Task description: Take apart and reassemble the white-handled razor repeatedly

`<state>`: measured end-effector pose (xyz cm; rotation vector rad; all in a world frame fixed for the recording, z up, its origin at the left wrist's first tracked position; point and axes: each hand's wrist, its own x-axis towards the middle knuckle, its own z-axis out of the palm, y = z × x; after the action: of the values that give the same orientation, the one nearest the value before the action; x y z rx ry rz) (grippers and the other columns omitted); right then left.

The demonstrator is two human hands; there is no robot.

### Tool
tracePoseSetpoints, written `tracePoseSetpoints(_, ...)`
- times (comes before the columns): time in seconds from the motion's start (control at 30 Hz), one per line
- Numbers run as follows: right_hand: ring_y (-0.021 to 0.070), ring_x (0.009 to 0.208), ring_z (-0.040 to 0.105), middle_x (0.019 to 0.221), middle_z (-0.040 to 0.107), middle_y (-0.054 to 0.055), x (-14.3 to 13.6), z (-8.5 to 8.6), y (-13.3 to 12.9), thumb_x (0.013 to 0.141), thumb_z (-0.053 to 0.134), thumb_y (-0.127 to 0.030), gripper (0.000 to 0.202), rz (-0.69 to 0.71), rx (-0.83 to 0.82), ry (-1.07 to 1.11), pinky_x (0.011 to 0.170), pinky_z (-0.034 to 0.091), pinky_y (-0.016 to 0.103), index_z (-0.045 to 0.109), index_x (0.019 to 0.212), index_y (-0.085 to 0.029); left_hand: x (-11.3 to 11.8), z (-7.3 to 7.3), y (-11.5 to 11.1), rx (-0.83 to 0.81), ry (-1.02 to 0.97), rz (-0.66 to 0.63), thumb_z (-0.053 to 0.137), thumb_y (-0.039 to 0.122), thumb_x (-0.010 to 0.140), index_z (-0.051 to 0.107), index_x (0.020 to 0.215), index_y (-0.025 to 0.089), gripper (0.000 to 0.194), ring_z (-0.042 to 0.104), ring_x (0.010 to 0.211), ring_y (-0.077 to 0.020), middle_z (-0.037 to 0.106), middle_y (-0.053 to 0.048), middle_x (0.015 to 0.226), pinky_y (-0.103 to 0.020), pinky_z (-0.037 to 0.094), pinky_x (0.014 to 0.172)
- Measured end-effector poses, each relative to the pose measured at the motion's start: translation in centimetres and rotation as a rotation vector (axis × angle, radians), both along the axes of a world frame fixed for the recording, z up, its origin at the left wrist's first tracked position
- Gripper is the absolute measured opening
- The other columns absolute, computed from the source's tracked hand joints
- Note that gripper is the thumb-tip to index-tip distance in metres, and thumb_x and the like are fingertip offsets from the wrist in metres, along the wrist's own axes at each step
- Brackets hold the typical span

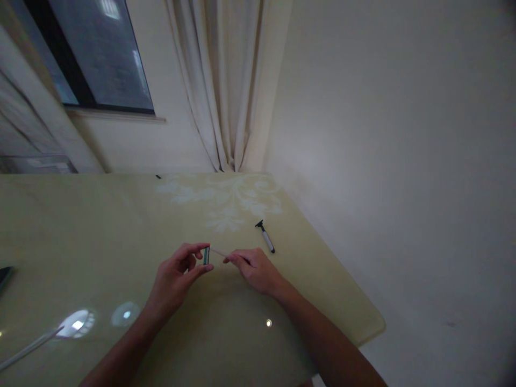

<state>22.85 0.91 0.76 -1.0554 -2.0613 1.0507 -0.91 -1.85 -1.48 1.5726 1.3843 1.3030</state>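
My left hand point(179, 274) pinches a razor cartridge point(206, 256) upright by its two ends, between thumb and fingertips. Dark edges and a green strip show on it. From the right, my right hand point(253, 269) grips a thin pale stick point(219, 252) whose far tip reaches the cartridge's side; whether they touch I cannot tell. The stick's rear part is hidden in my fingers. Beyond my right hand lies a razor point(266, 237) with a black head and a grey and black handle, resting on the glossy table point(133, 231).
A small black piece point(158, 176) lies at the table's far edge. On the left are a dark flat object point(5, 275), cut off by the frame, and a white cable point(30, 348). Wall point(382, 161) borders the right side; a curtain point(226, 80) hangs behind.
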Motion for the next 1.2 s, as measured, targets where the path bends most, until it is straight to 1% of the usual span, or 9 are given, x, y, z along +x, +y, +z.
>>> tracePoseSetpoints(0.13, 0.0129, 0.063, 0.046, 0.066, 0.055, -0.002, -0.09, -0.03, 0.00, 0.108, 0.048, -0.048, 0.046, 0.056, -0.019, 0.005, 0.064, 0.032, 0.025, 0.083, 0.110, -0.020, -0.18, -0.04, 0.04, -0.005, -0.012, -0.012, 0.084, 0.043, 0.078, 0.075, 0.119, 0.027, 0.045, 0.056, 0.071, -0.0131, 0.062, 0.002, 0.086, -0.025, 0.043, 0.064)
tracePoseSetpoints(0.27, 0.0131, 0.062, 0.047, 0.064, 0.056, -0.002, -0.14, 0.13, -0.02, 0.107, 0.050, -0.046, 0.043, -0.025, 0.015, -0.038, 0.062, 0.030, 0.026, 0.084, 0.108, -0.020, -0.27, 0.06, -0.02, 0.001, -0.009, -0.026, 0.085, 0.042, 0.077, 0.075, 0.118, 0.027, 0.045, 0.056, 0.071, -0.0132, 0.063, 0.002, 0.087, -0.025, 0.044, 0.065)
tracePoseSetpoints(0.4, 0.0127, 0.061, 0.046, 0.066, 0.059, -0.001, -0.14, 0.17, -0.11, 0.107, 0.050, -0.045, 0.043, 0.069, -0.016, -0.003, 0.062, 0.031, 0.025, 0.084, 0.105, -0.020, -0.29, 0.25, 0.01, -0.004, -0.003, -0.020, 0.084, 0.043, 0.077, 0.075, 0.118, 0.027, 0.045, 0.056, 0.070, -0.0131, 0.063, 0.002, 0.086, -0.025, 0.044, 0.064)
tracePoseSetpoints(0.53, 0.0129, 0.062, 0.048, 0.067, 0.061, -0.001, -0.08, 0.03, -0.03, 0.106, 0.052, -0.043, 0.041, 0.008, 0.014, -0.039, 0.062, 0.030, 0.025, 0.084, 0.102, -0.019, -0.34, 0.27, 0.22, 0.006, 0.019, -0.017, 0.085, 0.043, 0.074, 0.077, 0.115, 0.026, 0.045, 0.054, 0.065, -0.0123, 0.063, 0.002, 0.084, -0.025, 0.044, 0.062)
tracePoseSetpoints(0.67, 0.0122, 0.060, 0.046, 0.065, 0.059, -0.001, 0.04, 0.11, 0.12, 0.105, 0.053, -0.046, 0.042, 0.076, -0.024, -0.034, 0.061, 0.029, 0.025, 0.085, 0.103, -0.018, -0.29, 0.38, 0.25, 0.009, -0.003, -0.020, 0.085, 0.043, 0.074, 0.077, 0.114, 0.025, 0.045, 0.058, 0.070, -0.0141, 0.063, 0.002, 0.083, -0.026, 0.046, 0.063)
tracePoseSetpoints(0.8, 0.0117, 0.059, 0.043, 0.064, 0.057, -0.002, 0.13, 0.31, 0.15, 0.105, 0.053, -0.045, 0.042, 0.011, -0.008, -0.026, 0.059, 0.028, 0.025, 0.085, 0.101, -0.017, -0.19, 0.62, 0.08, 0.016, 0.028, -0.024, 0.085, 0.042, 0.075, 0.078, 0.115, 0.026, 0.044, 0.056, 0.067, -0.0131, 0.062, 0.002, 0.082, -0.026, 0.045, 0.063)
tracePoseSetpoints(0.9, 0.0118, 0.058, 0.042, 0.060, 0.054, -0.002, 0.19, 0.34, 0.12, 0.104, 0.055, -0.049, 0.043, 0.065, -0.033, -0.030, 0.058, 0.027, 0.025, 0.085, 0.102, -0.018, -0.31, 0.50, 0.10, 0.022, 0.032, -0.025, 0.084, 0.042, 0.076, 0.077, 0.115, 0.026, 0.042, 0.057, 0.068, -0.0132, 0.061, 0.002, 0.082, -0.026, 0.045, 0.063)
tracePoseSetpoints(1.03, 0.0122, 0.060, 0.046, 0.065, 0.060, 0.000, 0.33, 0.34, 0.18, 0.105, 0.053, -0.049, 0.047, 0.022, 0.000, -0.040, 0.060, 0.030, 0.026, 0.085, 0.101, -0.016, -0.50, 0.23, 0.20, 0.016, 0.037, -0.041, 0.085, 0.042, 0.076, 0.077, 0.116, 0.026, 0.044, 0.056, 0.069, -0.0135, 0.059, 0.003, 0.080, -0.026, 0.045, 0.064)
tracePoseSetpoints(1.2, 0.0120, 0.058, 0.041, 0.058, 0.050, -0.002, 0.51, 0.32, 0.33, 0.102, 0.054, -0.054, 0.049, 0.089, -0.049, -0.023, 0.057, 0.028, 0.025, 0.086, 0.101, -0.017, -0.27, 0.47, 0.08, -0.020, -0.018, -0.034, 0.086, 0.044, 0.073, 0.078, 0.114, 0.026, 0.046, 0.058, 0.071, -0.0149, 0.062, 0.002, 0.081, -0.026, 0.046, 0.065)
